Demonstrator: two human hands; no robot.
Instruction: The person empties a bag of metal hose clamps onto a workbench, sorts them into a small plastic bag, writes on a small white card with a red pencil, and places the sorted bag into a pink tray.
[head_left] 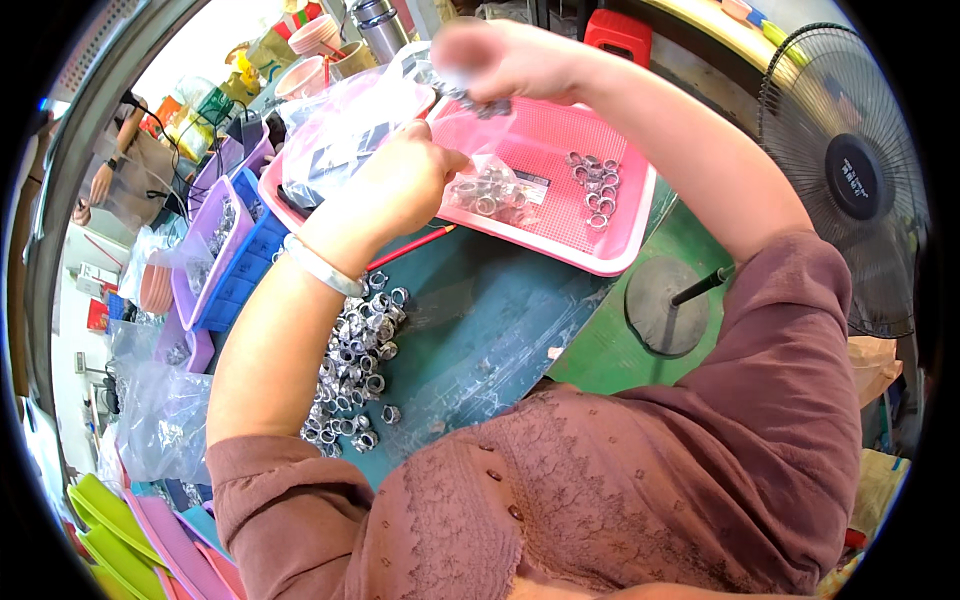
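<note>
Holding your left hand [415, 170] over the pink tray [570, 235], you have its fingers clamped on the clear bag [487, 200], which sits in that tray with metal rings inside; your blurred right hand [500, 65] is raised beyond, grey metal pieces [482, 104] just under it, its grip impossible to tell; loose rings [355, 350] heap on the bench [470, 320]
</note>
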